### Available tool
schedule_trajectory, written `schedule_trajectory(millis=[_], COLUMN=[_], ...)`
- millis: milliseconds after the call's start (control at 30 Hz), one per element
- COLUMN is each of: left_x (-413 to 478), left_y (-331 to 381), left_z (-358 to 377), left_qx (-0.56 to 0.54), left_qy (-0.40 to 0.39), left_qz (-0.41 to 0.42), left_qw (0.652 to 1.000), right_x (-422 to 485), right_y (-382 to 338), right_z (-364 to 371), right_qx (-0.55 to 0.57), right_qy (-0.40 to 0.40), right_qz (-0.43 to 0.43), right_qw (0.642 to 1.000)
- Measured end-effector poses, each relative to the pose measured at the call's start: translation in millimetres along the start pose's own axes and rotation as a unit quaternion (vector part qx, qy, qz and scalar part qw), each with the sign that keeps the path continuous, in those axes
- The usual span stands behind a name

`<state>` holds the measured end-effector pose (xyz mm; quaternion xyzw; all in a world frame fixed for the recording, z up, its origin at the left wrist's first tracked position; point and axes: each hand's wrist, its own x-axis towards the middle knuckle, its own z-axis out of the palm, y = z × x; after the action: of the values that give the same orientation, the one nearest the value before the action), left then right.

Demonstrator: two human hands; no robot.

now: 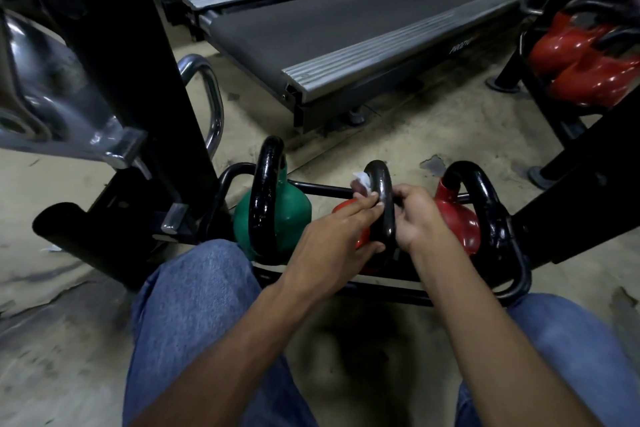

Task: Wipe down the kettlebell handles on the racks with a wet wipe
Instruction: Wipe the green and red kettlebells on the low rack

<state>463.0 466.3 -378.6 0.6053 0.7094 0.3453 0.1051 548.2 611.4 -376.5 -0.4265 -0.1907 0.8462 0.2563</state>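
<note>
1. Three kettlebells stand on the low rack (381, 290), just ahead of the knees: green kettlebell (280, 215) on the left, orange kettlebell (339, 210) between, red kettlebell (457, 218) on the right.
2. Left hand (339, 229) pinches the wet wipe (362, 181) against the left side of the middle handle (381, 191). The wipe is bunched, with part of it poking out past the fingertips.
3. Right hand (417, 215) curls round the same handle from the right, apparently steadying it.
4. Handling, judged: the bell is heavy and rigid and should not shift under rubbing. The glossy black paint is likely slick once wet.
5. Wipe looks soft, thin and prone to bunching; better wrapped round the bar and slid along.
6. Best hold: the handle's side, off the stretch being wiped.
</note>
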Motion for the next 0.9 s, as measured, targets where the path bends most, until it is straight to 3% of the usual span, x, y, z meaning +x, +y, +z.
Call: schedule_trajectory(millis=[67,200,300,367,467,533,667,700,733,767,800,900], left_x=[0,-2,0,0,0,-2,-5,-7,-8,-10,-11,-10], left_y=[-1,-4,-5,-5,-8,-9,-10,-10,-10,-9,-8,-7], left_z=[0,1,1,2,3,5,9,9,9,9,9,9], left_qx=[0.001,-0.009,-0.005,-0.006,-0.041,-0.076,-0.092,-0.091,-0.093,-0.097,-0.1,-0.095], left_qy=[-0.004,-0.007,-0.004,0.001,0.004,0.016,0.025,0.024,0.021,0.022,0.025,0.051], left_qz=[0.004,0.003,0.008,0.011,0.011,0.008,-0.015,-0.01,-0.003,0.003,0.003,-0.003], left_qw=[1.0,1.0,1.0,1.0,0.999,0.997,0.995,0.996,0.995,0.995,0.995,0.994], right_x=[2,-12,-20,-21,-23,-14,-12,-15,-22,-32,-42,-54], right_y=[-6,-1,13,24,32,14,-15,-12,-5,5,14,34], right_z=[6,-2,0,5,5,5,19,17,11,4,-3,-10], right_qx=[0.05,0.04,-0.023,-0.135,-0.373,-0.518,-0.785,-0.816,-0.82,-0.796,-0.749,-0.55], right_qy=[-0.024,-0.028,0.035,0.091,0.071,0.037,-0.03,-0.031,-0.026,-0.014,0.007,0.107], right_qz=[0.038,0.012,-0.102,-0.241,-0.398,-0.463,-0.409,-0.399,-0.408,-0.434,-0.472,-0.512], right_qw=[0.998,0.999,0.994,0.957,0.835,0.718,0.465,0.416,0.401,0.421,0.465,0.651])
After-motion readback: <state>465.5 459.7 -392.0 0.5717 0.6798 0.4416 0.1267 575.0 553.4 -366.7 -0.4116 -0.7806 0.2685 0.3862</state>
